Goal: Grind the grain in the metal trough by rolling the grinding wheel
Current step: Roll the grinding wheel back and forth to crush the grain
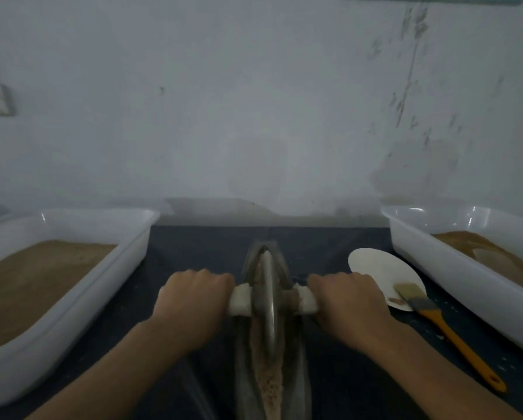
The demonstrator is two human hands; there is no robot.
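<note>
Two bare forearms reach in from the bottom edge, and each hand is clenched around one end of a pale handle bar. Left hand (193, 294) grips the bar's left end, knuckles up; right hand (346, 295) grips the right end the same way. Between them the handle (240, 300) runs through the middle of the grinding wheel (268, 301), a thin metal disc standing upright on its edge.

That wheel sits down in the metal trough (298, 374), a long narrow boat-shaped channel that runs straight away from the person along the middle of the dark bench (187, 247). Ground brownish grain (271, 386) lies along the bottom of the trough, nearer than the wheel.

Just right of the right hand rests a white round plate (375, 268), with the bristles of a brush (448, 328) lying on its near edge and the orange handle pointing toward the person. White tubs stand on either side, the left tub (72, 304) and the right tub (454, 271), each holding brown powder. A grey wall (254, 101) rises behind.
</note>
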